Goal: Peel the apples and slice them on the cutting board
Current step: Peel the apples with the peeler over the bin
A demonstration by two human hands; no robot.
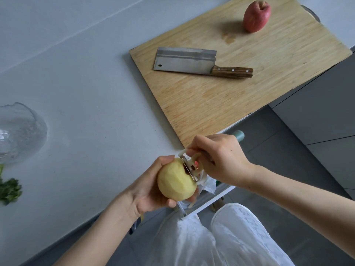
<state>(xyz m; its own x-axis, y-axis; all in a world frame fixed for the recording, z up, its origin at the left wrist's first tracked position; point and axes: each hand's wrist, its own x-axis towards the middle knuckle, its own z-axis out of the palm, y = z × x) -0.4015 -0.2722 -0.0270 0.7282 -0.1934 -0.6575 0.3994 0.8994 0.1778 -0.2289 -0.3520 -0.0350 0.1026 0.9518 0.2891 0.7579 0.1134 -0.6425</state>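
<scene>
My left hand grips a pale yellow apple, almost all of its skin gone, just past the counter's front edge. My right hand holds a white peeler with a teal handle end, its blade against the apple's top by a small patch of red skin. A strip of peel hangs below the blade. A red unpeeled apple stands at the far end of the wooden cutting board. A cleaver with a wooden handle lies flat on the board.
A clear glass bowl sits at the left on the grey counter, with green leafy herbs in front of it. A white plastic bag hangs below the apple. Grey cabinet fronts and floor lie to the right.
</scene>
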